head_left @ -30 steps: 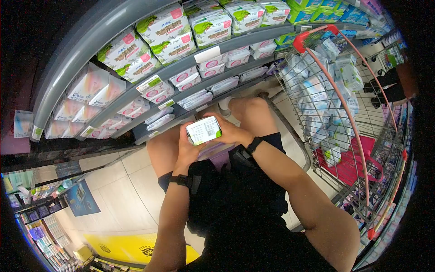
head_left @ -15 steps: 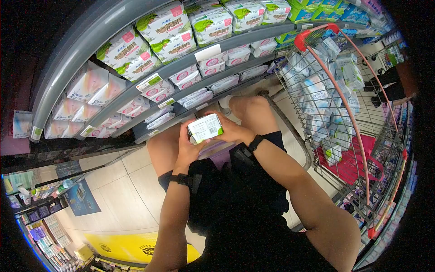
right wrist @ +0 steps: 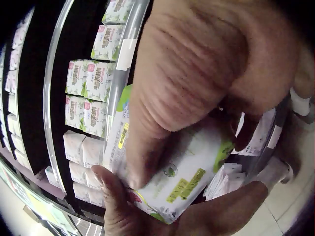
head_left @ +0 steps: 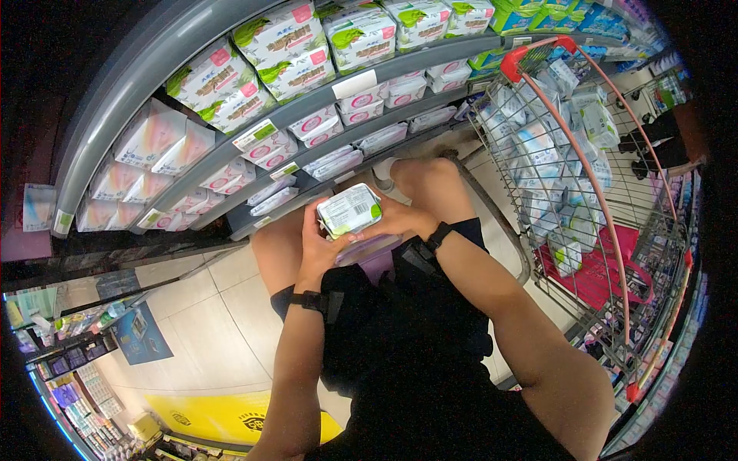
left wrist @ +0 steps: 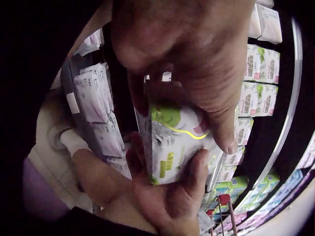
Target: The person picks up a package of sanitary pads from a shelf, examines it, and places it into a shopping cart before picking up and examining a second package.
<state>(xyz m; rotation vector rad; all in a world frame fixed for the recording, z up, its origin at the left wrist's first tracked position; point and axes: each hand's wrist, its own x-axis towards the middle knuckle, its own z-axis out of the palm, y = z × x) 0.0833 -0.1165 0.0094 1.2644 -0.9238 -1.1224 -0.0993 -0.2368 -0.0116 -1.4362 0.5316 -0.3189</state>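
Observation:
A white and green pack of sanitary pads is held between my two hands above the knees, its barcode side facing up in the head view. The left hand grips one end, fingers along the side and thumb on the near edge. My right hand grips the opposite end, its thumb along the near side. From the left wrist, the pack shows a face with green print and a yellow wavy line. Yellow-green label blocks show on the pack in the right wrist view, where the right thumb presses against it.
Shelves of packaged pads curve across the front and left. At the right stands a wire shopping cart heaped with packs, a red bag low in it. A purple stool is under the person. A yellow floor strip lies lower left.
The pack has come up slightly toward the head camera and turned a little, its upper face tilting counterclockwise. Both hands have moved with it and keep their grip.

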